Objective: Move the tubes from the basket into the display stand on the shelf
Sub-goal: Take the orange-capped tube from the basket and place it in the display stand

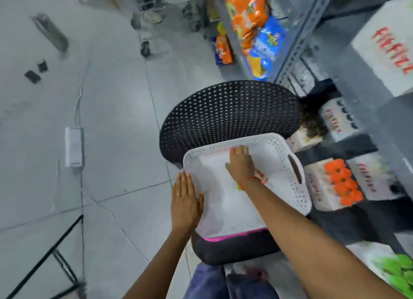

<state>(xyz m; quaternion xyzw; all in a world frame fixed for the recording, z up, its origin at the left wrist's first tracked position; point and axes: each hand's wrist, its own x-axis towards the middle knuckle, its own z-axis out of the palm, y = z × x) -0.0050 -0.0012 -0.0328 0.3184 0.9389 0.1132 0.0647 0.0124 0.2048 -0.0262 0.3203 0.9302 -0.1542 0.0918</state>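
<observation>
Nearby, chair (pixel 228 113) under basket (pixel 290 187)

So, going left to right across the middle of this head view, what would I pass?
White power strip on the floor → left hand → white basket with the right hand inside → display stand holding orange-capped tubes.

Both bare arms reached forward from the bottom of the frame toward its centre. The left hand (pixel 185 203) lay flat just left of centre, palm down, fingers straight and together pointing up the frame, a ring on one finger. The right hand (pixel 241 162) stretched further, a little above and right of the left, palm down with fingers spread, an orange thread band round its wrist.
</observation>
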